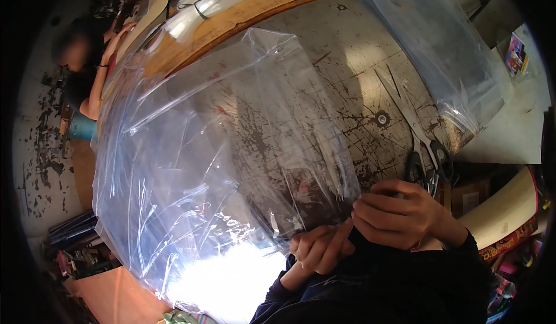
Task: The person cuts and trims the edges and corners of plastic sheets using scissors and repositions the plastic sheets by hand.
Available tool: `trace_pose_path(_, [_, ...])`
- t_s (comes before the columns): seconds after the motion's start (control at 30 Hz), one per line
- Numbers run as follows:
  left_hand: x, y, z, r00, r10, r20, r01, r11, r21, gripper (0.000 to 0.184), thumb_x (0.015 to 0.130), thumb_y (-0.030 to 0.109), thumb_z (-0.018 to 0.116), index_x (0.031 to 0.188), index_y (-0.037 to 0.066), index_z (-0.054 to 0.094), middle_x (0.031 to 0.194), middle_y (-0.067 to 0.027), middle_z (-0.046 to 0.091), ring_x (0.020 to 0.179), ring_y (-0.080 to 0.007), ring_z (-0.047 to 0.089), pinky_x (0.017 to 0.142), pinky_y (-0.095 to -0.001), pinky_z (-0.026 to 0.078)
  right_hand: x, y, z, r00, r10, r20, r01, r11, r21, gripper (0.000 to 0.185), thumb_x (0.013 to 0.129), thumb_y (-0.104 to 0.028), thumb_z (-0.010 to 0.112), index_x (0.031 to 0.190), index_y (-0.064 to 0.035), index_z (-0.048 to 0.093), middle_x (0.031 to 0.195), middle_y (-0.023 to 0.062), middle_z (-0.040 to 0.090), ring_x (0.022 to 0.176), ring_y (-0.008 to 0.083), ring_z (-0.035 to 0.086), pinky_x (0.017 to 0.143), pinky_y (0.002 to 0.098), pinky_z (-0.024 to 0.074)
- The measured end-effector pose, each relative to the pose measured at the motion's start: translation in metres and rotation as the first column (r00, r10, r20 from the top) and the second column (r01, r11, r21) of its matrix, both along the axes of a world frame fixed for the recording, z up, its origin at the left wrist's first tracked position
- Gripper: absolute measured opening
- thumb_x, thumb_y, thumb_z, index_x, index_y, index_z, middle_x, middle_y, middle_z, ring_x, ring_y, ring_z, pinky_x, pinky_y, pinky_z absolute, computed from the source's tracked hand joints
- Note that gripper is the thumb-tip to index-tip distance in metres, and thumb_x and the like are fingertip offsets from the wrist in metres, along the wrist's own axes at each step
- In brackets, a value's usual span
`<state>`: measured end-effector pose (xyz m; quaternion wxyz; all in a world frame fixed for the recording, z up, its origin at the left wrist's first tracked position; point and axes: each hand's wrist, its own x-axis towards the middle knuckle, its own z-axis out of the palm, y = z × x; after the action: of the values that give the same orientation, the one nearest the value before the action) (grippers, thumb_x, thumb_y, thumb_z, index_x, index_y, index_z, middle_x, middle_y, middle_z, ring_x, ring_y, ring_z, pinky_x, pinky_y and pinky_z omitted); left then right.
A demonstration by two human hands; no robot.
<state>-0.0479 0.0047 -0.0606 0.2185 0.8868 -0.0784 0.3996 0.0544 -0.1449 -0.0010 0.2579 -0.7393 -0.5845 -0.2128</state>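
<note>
A large clear plastic sheet [174, 150] lies wrinkled and partly folded over the worn table, with strong glare on its near part. My left hand [321, 248] is closed at the near edge of this sheet, its index finger reaching up to the other hand's fingertips. Just right of it, my right hand [397, 214] has curled fingers pinching at the sheet's near right corner. The exact grip points are partly hidden by the fingers. Large scissors [417, 128] with black handles rest on the table beyond my right hand, their blades slightly apart.
Another folded plastic sheet [440, 51] lies at the far right. A wooden strip [231, 22] with bundled clear plastic runs along the far edge. At the left, another person's arm [98, 86] reaches toward the table. A cream roll [504, 208] lies at the right.
</note>
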Motion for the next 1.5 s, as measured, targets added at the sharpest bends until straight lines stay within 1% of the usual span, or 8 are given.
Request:
trace_pose_path(0.27, [-0.004,0.001,-0.002,0.999,-0.054,-0.004,0.054,0.998,0.045,0.023,0.083,0.021,0.051,0.086,0.008,0.069,0.065,0.001,0.055,0.064,-0.014,0.053,0.058,-0.0278,0.038,-0.005,0.008,0.0,0.898,-0.269,-0.349,0.31,0.948,0.065,0.019,0.075,-0.005,0.063,0.094,-0.0017,0.058,0.092,0.0086,0.058,0.081,0.0194,0.061,0.07,0.0293,0.0534])
trace_pose_path(0.33, [-0.002,0.002,-0.002,0.998,-0.056,0.001,0.056,0.997,0.047,0.024,0.083,0.022,0.051,0.086,0.008,0.07,0.064,0.0011,0.054,0.063,-0.0135,0.053,0.058,-0.0278,0.038,0.005,0.016,0.003,0.491,-0.217,-0.844,0.447,0.894,0.031,0.029,0.081,-0.003,0.058,0.108,0.0023,0.05,0.096,0.0139,0.058,0.082,0.0209,0.062,0.07,0.0302,0.0526])
trace_pose_path(0.53, [-0.006,-0.016,0.009,0.977,-0.213,-0.02,0.212,0.977,-0.018,0.024,0.073,0.015,0.057,0.092,0.01,0.07,0.063,0.0097,0.055,0.064,-0.0049,0.052,0.055,-0.0195,0.034,0.063,0.018,0.028,0.17,-0.145,-0.975,0.219,0.97,-0.106,0.033,0.089,-0.011,0.05,0.116,0.0088,0.047,0.096,0.0166,0.059,0.087,0.0186,0.06,0.069,0.0287,0.0499])
trace_pose_path(0.63, [-0.014,-0.029,0.015,0.896,-0.416,-0.153,0.403,0.909,-0.111,0.027,0.075,0.02,0.067,0.098,0.006,0.068,0.07,0.005,0.058,0.07,-0.0082,0.055,0.054,-0.0188,0.044,0.099,0.022,0.032,0.15,0.003,-0.989,0.419,0.906,0.066,0.029,0.088,-0.01,0.051,0.111,0.0081,0.053,0.092,0.0146,0.061,0.086,0.0164,0.059,0.069,0.0278,0.0498])
trace_pose_path(0.9, [-0.014,-0.024,0.051,0.727,-0.564,-0.392,0.54,0.822,-0.181,0.048,0.068,0.031,0.074,0.109,0.009,0.062,0.091,-0.0009,0.062,0.092,-0.0124,0.059,0.066,-0.0213,0.052,0.114,0.03,0.039,0.281,-0.007,-0.96,0.437,0.891,0.122,0.017,0.084,-0.011,0.06,0.095,0.0013,0.064,0.079,0.0039,0.061,0.071,0.0104,0.057,0.065,0.0236,0.0476])
trace_pose_path(1.17, [-0.009,0.006,0.11,0.968,0.066,-0.244,-0.068,0.998,-0.001,0.038,0.07,0.021,0.071,0.106,0.011,0.064,0.099,-0.0006,0.061,0.096,-0.0153,0.058,0.072,-0.0262,0.044,0.078,0.024,0.041,0.656,0.033,-0.754,0.327,0.888,0.323,0.003,0.081,-0.003,0.061,0.082,-0.0001,0.062,0.071,0.0001,0.056,0.065,0.0059,0.051,0.06,0.0189,0.0416])
trace_pose_path(1.4, [-0.044,0.011,0.101,0.908,0.034,-0.418,-0.012,0.998,0.054,0.038,0.068,0.019,0.073,0.104,0.012,0.065,0.099,-0.0005,0.06,0.098,-0.0157,0.057,0.082,-0.0317,0.039,0.12,0.032,0.077,0.572,0.271,-0.774,0.424,0.71,0.562,0.007,0.086,-0.002,0.053,0.091,-0.0045,0.057,0.078,0.0061,0.06,0.068,0.0129,0.059,0.061,0.0229,0.051])
trace_pose_path(1.5, [-0.052,0.009,0.097,0.925,0.083,-0.37,-0.071,0.996,0.045,0.032,0.068,0.018,0.072,0.099,0.012,0.066,0.096,-0.0011,0.062,0.093,-0.0152,0.059,0.082,-0.0312,0.04,0.176,0.054,0.118,0.724,0.054,-0.687,0.424,0.751,0.506,0.007,0.087,-0.006,0.053,0.094,-0.0055,0.054,0.08,0.0026,0.059,0.077,0.0109,0.059,0.063,0.027,0.0518])
